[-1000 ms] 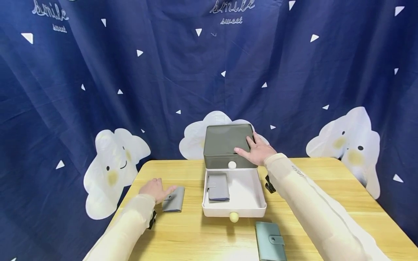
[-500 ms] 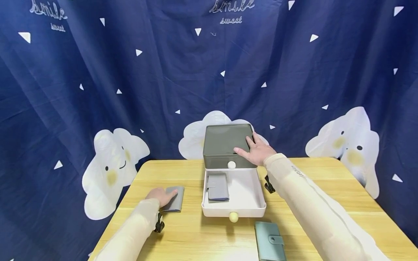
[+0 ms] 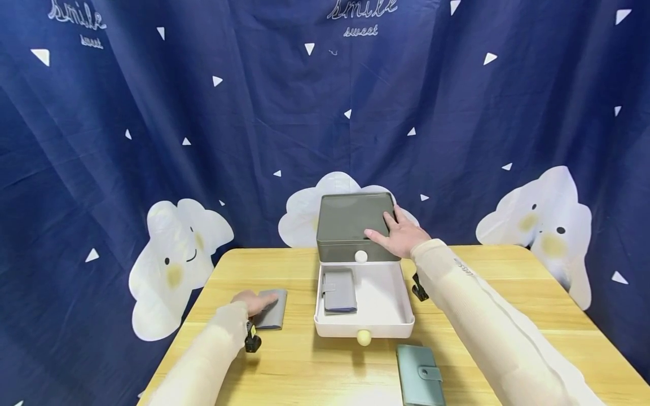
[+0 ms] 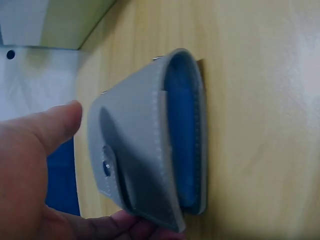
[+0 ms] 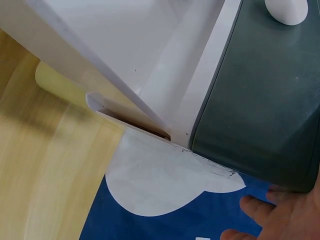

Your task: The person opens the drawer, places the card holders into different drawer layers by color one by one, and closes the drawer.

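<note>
My left hand (image 3: 252, 303) is at a grey wallet (image 3: 274, 317) lying on the table. In the left wrist view its thumb (image 4: 65, 122) stands over the wallet's snap strap (image 4: 111, 167), apart from it, while the other fingers (image 4: 135, 227) reach the wallet's near edge. A blue lining shows at the wallet's side. My right hand (image 3: 403, 235) rests with spread fingers on the right edge of a dark grey-green drawer box (image 3: 352, 220). The white lower drawer (image 3: 386, 287) stands pulled out, with another grey wallet (image 3: 340, 290) lying in its left half.
A teal wallet (image 3: 418, 372) with a snap strap lies in front of the drawer, to the right. The drawer has a yellow knob (image 3: 363, 338); a white knob (image 3: 360, 256) sits above. Behind the wooden table (image 3: 304, 372) hangs a blue curtain (image 3: 264, 113).
My left hand has moved slightly to the right and down over the grey wallet, its thumb now further across it. My right hand and the drawer box have stayed put.
</note>
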The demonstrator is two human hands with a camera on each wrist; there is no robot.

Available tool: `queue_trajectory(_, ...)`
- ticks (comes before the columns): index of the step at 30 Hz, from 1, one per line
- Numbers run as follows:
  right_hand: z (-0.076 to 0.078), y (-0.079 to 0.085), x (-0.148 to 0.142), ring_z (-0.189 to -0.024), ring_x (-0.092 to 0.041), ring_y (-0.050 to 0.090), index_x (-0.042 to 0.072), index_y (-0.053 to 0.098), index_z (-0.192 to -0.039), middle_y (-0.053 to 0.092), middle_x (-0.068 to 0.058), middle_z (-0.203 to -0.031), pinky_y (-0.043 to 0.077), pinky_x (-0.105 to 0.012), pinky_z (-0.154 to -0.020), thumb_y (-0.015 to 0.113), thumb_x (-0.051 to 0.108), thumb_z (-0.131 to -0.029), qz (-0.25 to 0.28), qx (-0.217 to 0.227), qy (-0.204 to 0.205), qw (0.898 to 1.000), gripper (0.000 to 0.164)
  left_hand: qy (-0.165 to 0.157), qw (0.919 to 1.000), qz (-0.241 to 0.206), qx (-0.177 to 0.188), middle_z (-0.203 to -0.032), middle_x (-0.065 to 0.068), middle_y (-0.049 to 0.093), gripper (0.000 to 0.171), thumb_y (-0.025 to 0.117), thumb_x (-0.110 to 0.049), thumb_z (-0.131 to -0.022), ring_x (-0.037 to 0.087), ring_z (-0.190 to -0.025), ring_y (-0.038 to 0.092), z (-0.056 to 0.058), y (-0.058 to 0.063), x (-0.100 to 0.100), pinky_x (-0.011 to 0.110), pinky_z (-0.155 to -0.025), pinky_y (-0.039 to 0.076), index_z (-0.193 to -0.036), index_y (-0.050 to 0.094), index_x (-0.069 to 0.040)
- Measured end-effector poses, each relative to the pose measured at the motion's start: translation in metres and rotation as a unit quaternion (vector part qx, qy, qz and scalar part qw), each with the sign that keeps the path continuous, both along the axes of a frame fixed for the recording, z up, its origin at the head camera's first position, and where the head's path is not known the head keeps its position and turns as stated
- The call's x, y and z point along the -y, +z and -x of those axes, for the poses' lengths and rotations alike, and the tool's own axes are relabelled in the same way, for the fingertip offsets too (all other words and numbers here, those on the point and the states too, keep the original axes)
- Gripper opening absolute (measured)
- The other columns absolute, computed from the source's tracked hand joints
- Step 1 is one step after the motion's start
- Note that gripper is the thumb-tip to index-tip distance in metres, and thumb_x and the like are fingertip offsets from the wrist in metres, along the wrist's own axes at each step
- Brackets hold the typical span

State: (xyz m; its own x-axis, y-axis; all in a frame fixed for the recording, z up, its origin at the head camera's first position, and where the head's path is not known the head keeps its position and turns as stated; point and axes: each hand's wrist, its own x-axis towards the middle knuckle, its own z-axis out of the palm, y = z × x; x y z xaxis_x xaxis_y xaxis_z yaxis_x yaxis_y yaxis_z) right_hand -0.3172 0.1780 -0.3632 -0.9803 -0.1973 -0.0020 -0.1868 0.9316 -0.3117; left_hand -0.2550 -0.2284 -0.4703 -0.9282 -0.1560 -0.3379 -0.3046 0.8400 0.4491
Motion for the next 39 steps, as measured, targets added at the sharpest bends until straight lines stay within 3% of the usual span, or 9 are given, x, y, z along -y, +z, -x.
queue_trajectory(5,0.000,-0.001,0.000,-0.143,-0.042,0.014,0.010,0.013,-0.155,-0.006,-0.017,-0.160,0.026,-0.060,-0.107,0.019,0.089,-0.077,0.001,0.000,-0.001,1.000,0.111,-0.011,0.9988,0.047,-0.012,-0.097,0.021,0.060,0.082,0.068,-0.055,-0.082,0.028,-0.081,0.058,-0.007,0.008,-0.012,0.039,-0.073,0.051,-0.120,0.053,0.016)
queue_trajectory(15,-0.001,-0.001,0.002,-0.143,-0.041,0.014,0.009,0.014,-0.155,-0.006,-0.017,-0.160,0.026,-0.058,-0.108,0.021,0.088,-0.079,0.000,-0.001,-0.003,1.000,0.110,-0.013,0.9977,0.065,-0.018,-0.109,0.027,0.060,0.082,0.069,-0.055,-0.082,0.034,-0.092,0.060,-0.003,-0.002,-0.010,0.044,-0.084,0.050,-0.123,0.054,0.014)
queue_trajectory(22,-0.001,-0.001,0.002,-0.143,-0.041,0.015,0.010,0.014,-0.155,-0.006,-0.017,-0.160,0.028,-0.058,-0.107,0.021,0.088,-0.079,0.000,-0.001,-0.004,1.000,0.110,0.009,0.9996,0.015,-0.022,-0.105,0.024,0.061,0.085,0.072,-0.054,-0.079,0.031,-0.090,0.059,0.002,-0.015,0.000,0.043,-0.083,0.050,-0.120,0.052,0.017)
queue_trajectory(27,-0.001,0.000,0.003,-0.143,-0.040,0.015,0.009,0.013,-0.155,-0.007,-0.016,-0.160,0.029,-0.057,-0.107,0.021,0.087,-0.080,0.001,0.001,-0.002,1.000,0.109,0.023,0.9973,-0.068,-0.017,-0.089,0.019,0.060,0.077,0.072,-0.052,-0.080,0.026,-0.073,0.060,0.009,-0.033,0.012,0.038,-0.067,0.054,-0.113,0.054,0.015)
queue_trajectory(30,-0.002,0.001,0.003,-0.143,-0.040,0.015,0.009,0.014,-0.155,-0.006,-0.016,-0.160,0.029,-0.057,-0.107,0.022,0.087,-0.080,0.002,0.000,-0.003,1.000,0.108,0.040,0.9856,-0.164,-0.010,-0.076,0.014,0.062,0.058,0.070,-0.043,-0.084,0.020,-0.058,0.060,0.011,-0.042,0.016,0.033,-0.054,0.054,-0.101,0.060,0.011)
queue_trajectory(34,-0.003,0.003,0.003,-0.143,-0.041,0.016,0.008,0.014,-0.155,-0.006,-0.018,-0.160,0.029,-0.057,-0.107,0.022,0.086,-0.081,0.001,-0.003,-0.002,1.000,0.108,0.068,0.9547,-0.290,0.010,-0.066,0.010,0.065,0.039,0.067,-0.030,-0.089,0.016,-0.055,0.061,0.010,-0.046,0.018,0.030,-0.053,0.054,-0.091,0.064,0.009)
queue_trajectory(36,-0.003,0.002,0.002,-0.143,-0.040,0.016,0.009,0.014,-0.155,-0.006,-0.017,-0.160,0.029,-0.057,-0.107,0.022,0.086,-0.080,0.001,-0.003,-0.003,1.000,0.108,0.082,0.9383,-0.335,0.020,-0.067,0.010,0.066,0.034,0.066,-0.025,-0.090,0.016,-0.057,0.062,0.009,-0.046,0.018,0.030,-0.055,0.054,-0.092,0.065,0.009)
queue_trajectory(39,-0.002,0.001,0.002,-0.143,-0.041,0.016,0.009,0.014,-0.155,-0.006,-0.017,-0.160,0.030,-0.058,-0.106,0.021,0.087,-0.080,0.002,-0.005,-0.003,1.000,0.108,0.092,0.9213,-0.377,0.029,-0.068,0.009,0.066,0.030,0.064,-0.020,-0.091,0.016,-0.059,0.063,0.007,-0.045,0.017,0.029,-0.057,0.055,-0.093,0.066,0.009)
